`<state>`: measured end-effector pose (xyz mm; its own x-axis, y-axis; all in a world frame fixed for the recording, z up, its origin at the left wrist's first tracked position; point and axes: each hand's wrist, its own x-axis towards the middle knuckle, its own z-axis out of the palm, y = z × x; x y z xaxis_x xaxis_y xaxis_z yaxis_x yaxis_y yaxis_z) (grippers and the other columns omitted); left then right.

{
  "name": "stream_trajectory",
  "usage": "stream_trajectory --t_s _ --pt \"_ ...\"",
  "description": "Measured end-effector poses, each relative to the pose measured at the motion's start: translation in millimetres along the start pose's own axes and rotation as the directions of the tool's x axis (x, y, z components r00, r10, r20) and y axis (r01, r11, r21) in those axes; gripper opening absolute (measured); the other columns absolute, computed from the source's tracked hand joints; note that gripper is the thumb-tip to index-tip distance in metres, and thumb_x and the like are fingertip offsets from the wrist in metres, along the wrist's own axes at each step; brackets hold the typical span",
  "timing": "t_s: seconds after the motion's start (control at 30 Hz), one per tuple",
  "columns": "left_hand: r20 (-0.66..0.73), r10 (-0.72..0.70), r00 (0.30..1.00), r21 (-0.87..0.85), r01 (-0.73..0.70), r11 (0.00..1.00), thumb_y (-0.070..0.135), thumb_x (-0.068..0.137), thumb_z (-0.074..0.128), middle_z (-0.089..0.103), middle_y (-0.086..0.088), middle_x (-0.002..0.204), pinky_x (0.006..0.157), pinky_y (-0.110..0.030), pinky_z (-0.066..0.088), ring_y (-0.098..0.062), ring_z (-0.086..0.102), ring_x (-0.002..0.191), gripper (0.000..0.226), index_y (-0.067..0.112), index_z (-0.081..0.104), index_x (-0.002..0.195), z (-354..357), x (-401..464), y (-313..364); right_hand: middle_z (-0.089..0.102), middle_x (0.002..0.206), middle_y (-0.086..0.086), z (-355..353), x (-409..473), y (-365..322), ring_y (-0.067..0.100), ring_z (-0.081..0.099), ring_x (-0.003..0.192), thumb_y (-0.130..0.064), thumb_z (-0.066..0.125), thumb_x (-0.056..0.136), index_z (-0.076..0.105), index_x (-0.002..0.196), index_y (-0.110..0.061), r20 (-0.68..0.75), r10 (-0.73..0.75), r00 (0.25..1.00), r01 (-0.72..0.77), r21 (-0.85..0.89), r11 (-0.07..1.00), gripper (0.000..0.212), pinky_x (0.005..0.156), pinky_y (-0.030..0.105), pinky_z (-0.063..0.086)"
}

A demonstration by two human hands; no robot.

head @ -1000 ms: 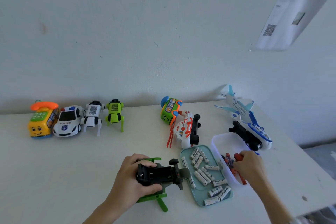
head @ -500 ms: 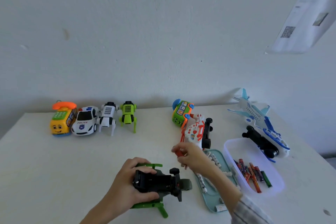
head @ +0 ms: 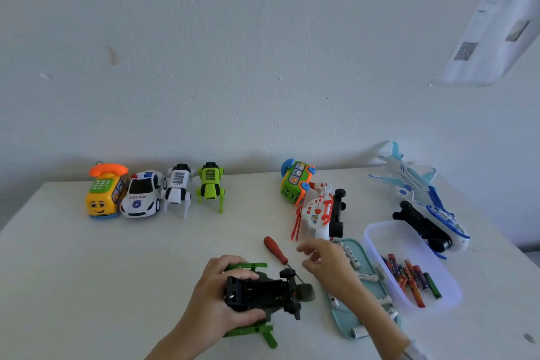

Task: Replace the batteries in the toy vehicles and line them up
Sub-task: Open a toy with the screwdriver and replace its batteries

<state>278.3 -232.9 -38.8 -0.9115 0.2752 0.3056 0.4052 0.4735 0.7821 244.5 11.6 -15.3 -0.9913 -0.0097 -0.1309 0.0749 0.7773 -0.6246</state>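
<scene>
Left hand point(head: 216, 301): fingers curl round the upturned green toy helicopter point(head: 263, 292), holding it on the tabletop point(head: 73, 272). Red-handled screwdriver point(head: 276, 250) lies just beyond those fingers, free. Right hand point(head: 327, 263): fingers loosely spread, holding nothing, between the screwdriver and the teal tray point(head: 347, 321) of white batteries point(head: 366, 275). Risk: the screwdriver may roll; a loosened screw may drop out of the open underside.

Soft, even daylight is filling the scene; the right hand point(head: 324, 261) is blurring slightly, and wide-angle distortion is bending the edges.
</scene>
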Motion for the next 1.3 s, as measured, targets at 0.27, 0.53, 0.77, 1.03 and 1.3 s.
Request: stream_trajectory --t_s 0.27,0.53,0.77,1.03,1.3 --pt "-0.010 0.002 1.000 0.000 -0.002 1.000 0.056 0.046 0.082 0.052 0.027 0.113 0.088 -0.004 0.034 0.000 0.048 0.109 0.055 0.047 0.065 0.097 2 3 -1 0.063 0.082 -0.006 3 -45 37 0.006 0.058 0.069 -0.020 0.072 0.082 0.056 0.085 -0.026 -0.103 0.271 0.957 -0.279 -0.063 0.958 0.018 0.059 0.018 0.046" --pt "0.031 -0.048 0.998 0.037 0.047 0.998 0.060 0.046 0.077 0.049 0.030 0.114 0.087 -0.002 0.031 0.004 0.046 0.109 0.053 0.040 0.069 0.094 1 7 5 0.062 0.081 -0.005 14 -52 36 0.015 0.058 0.067 -0.019 0.059 0.084 0.052 0.096 -0.026 -0.205 0.315 0.927 -0.338 -0.090 0.937 0.015 0.058 0.031 0.047" --pt "0.022 -0.059 0.998 -0.004 0.059 0.998 0.056 0.045 0.080 0.047 0.032 0.116 0.089 -0.001 0.030 0.003 0.045 0.112 0.047 0.051 0.067 0.091 2 2 10 0.063 0.086 0.001 -21 -69 4 0.011 0.058 0.068 -0.002 0.064 0.084 0.064 0.082 -0.017 -0.406 0.175 0.897 -0.083 0.233 0.969 0.015 0.057 0.013 0.042" --pt "0.013 -0.066 0.998 0.028 0.066 0.997 0.054 0.043 0.079 0.046 0.031 0.116 0.087 -0.002 0.031 0.002 0.044 0.112 0.048 0.044 0.069 0.089 5 2 10 0.064 0.063 0.005 1 -87 -61 0.010 0.054 0.052 -0.004 0.078 0.073 0.067 0.076 -0.012 -0.325 0.045 0.945 0.168 0.598 0.783 0.015 0.051 0.020 0.048" --pt "-0.009 -0.034 0.999 0.009 0.034 0.999 0.056 0.047 0.081 0.048 0.031 0.115 0.088 -0.002 0.033 0.004 0.045 0.111 0.051 0.042 0.070 0.094 4 1 5 0.056 0.071 -0.029 55 -73 -43 -0.002 0.047 0.072 -0.029 0.078 0.068 0.067 0.066 -0.030 -0.534 -0.206 0.820 0.311 0.114 0.943 0.011 0.075 0.015 0.031"
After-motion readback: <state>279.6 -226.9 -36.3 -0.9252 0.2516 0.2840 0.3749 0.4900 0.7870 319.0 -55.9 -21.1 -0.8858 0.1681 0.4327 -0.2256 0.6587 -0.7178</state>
